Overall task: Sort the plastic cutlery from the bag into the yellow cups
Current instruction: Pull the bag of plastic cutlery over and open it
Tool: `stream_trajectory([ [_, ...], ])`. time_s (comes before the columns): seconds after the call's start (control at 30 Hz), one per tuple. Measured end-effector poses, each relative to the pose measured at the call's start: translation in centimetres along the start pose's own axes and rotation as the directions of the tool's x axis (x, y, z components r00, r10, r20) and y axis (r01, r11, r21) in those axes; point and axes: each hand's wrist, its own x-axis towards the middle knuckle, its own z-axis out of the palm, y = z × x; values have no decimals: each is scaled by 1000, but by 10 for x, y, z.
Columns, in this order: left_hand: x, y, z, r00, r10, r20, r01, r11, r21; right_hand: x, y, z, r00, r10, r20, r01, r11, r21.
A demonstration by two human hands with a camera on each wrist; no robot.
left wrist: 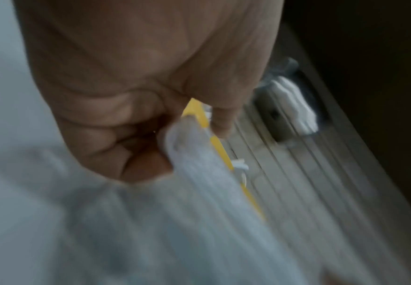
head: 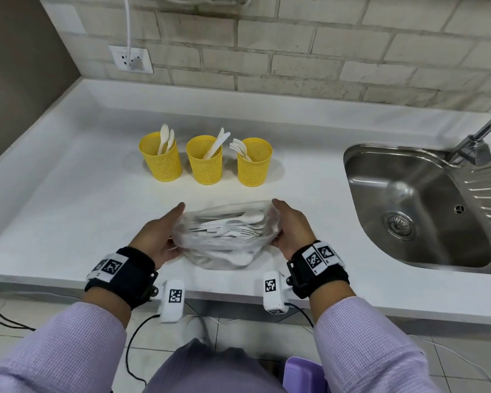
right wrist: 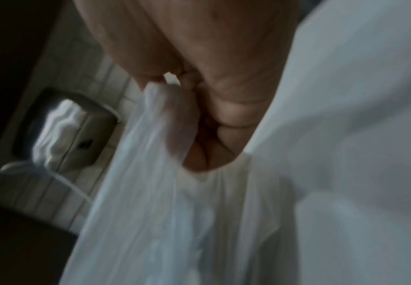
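Observation:
A clear plastic bag (head: 224, 236) with several white plastic forks, spoons and knives inside lies on the white counter (head: 68, 199) near its front edge. My left hand (head: 162, 236) grips the bag's left side and my right hand (head: 289, 231) grips its right side, fingers curled into the plastic (left wrist: 199, 183) (right wrist: 151, 154). Behind the bag stand three yellow mesh cups in a row: the left cup (head: 160, 157) holds spoons, the middle cup (head: 204, 160) holds knives, the right cup (head: 254, 163) holds forks. Both wrist views are blurred.
A steel sink (head: 417, 205) with a tap (head: 476, 143) lies to the right. A wall socket (head: 131, 59) with a white plug and cable sits on the brick wall at back left. A purple object (head: 304, 373) stands on the floor below.

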Motion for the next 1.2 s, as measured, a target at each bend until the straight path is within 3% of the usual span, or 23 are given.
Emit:
stream_trajectory([
  [0.1, -5, 0, -3, 967, 229, -108, -168, 898, 407, -11, -2, -2, 993, -109, -39, 82, 900, -429],
  [0.17, -3, 1, -10, 942, 312, -119, -226, 858, 462, -20, -3, -5, 985, -168, -47, 108, 799, -591],
  [0.23, -2, 3, -14, 939, 319, -129, -244, 882, 402, -25, -3, -6, 981, -188, -37, 141, 838, -528],
  [0.3, -4, 6, -14, 950, 287, -125, -243, 928, 283, -28, -5, -6, 978, -204, -45, 177, 922, -344],
  [0.4, -9, 10, -15, 995, 96, -38, -97, 995, -10, -26, -9, -4, 993, -113, -42, 108, 990, -93],
  [0.5, -16, 11, -22, 998, -52, 29, 56, 979, -197, -21, -14, 3, 1000, 16, -17, -14, 993, 115],
  [0.6, -29, 7, -24, 994, -81, 74, 81, 997, 3, -7, -25, 15, 995, -101, 9, 101, 994, 41],
  [0.67, -34, 7, -25, 993, -73, 93, 49, 971, 236, -1, -34, 24, 979, -202, 17, 200, 948, -246],
  [0.73, -32, 14, -24, 999, 36, 33, -47, 903, 427, 0, -36, 27, 961, -275, -22, 208, 775, -597],
  [0.77, -30, 19, -19, 991, 137, 2, -119, 854, 507, -3, -35, 26, 948, -318, -31, 205, 680, -704],
  [0.83, -24, 28, -4, 938, 346, 28, -281, 711, 645, -10, -27, 25, 934, -358, -5, 219, 581, -784],
  [0.9, -12, 33, 13, 870, 479, 118, -394, 532, 750, -12, -15, 24, 931, -364, 7, 222, 551, -804],
  [0.93, -6, 34, 22, 857, 486, 175, -416, 449, 791, -10, -10, 23, 926, -378, 1, 225, 549, -805],
  [1.03, 8, 36, 36, 864, 426, 268, -394, 242, 887, -4, -10, 23, 901, -434, -24, 252, 566, -785],
  [1.1, 14, 39, 29, 867, 435, 242, -378, 259, 889, 2, -16, 23, 878, -479, 1, 292, 534, -794],
  [1.13, 14, 41, 22, 875, 434, 213, -368, 313, 876, 5, -19, 25, 870, -492, 18, 309, 516, -799],
  [1.2, 15, 45, 3, 917, 360, 174, -347, 500, 793, 16, -27, 32, 862, -503, 62, 341, 485, -805],
])
